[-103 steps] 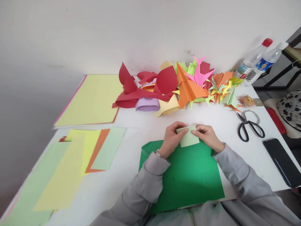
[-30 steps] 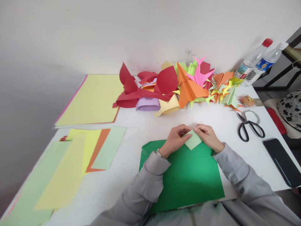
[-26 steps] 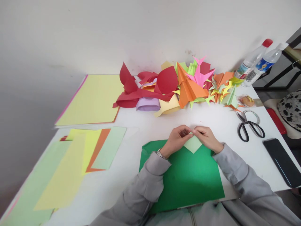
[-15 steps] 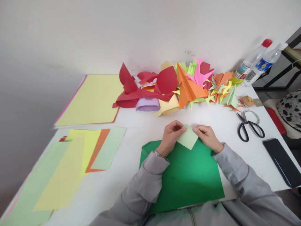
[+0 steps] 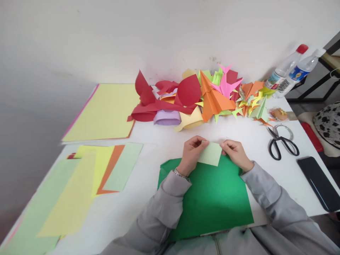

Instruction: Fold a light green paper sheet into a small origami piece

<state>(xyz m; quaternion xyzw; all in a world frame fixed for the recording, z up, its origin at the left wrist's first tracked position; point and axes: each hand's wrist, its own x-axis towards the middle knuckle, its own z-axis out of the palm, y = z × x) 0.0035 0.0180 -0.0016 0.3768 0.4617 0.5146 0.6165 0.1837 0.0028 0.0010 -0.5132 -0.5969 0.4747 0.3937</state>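
Observation:
A small pale green folded paper is held between both hands just above a large dark green sheet on the white table. My left hand pinches its left edge with closed fingers. At the paper's right edge my right hand pinches it too. Grey sleeves cover both forearms, and a watch shows at the left wrist.
A heap of folded coloured paper figures lies at the back by the wall. Flat sheets lie at the left: a yellow stack and overlapping green, yellow and orange ones. Black scissors, a dark phone and two bottles are at the right.
The pale green paper has been turned in my hands from a corner-down diamond to a level rectangle and lifted slightly away from me. My hands moved a little apart.

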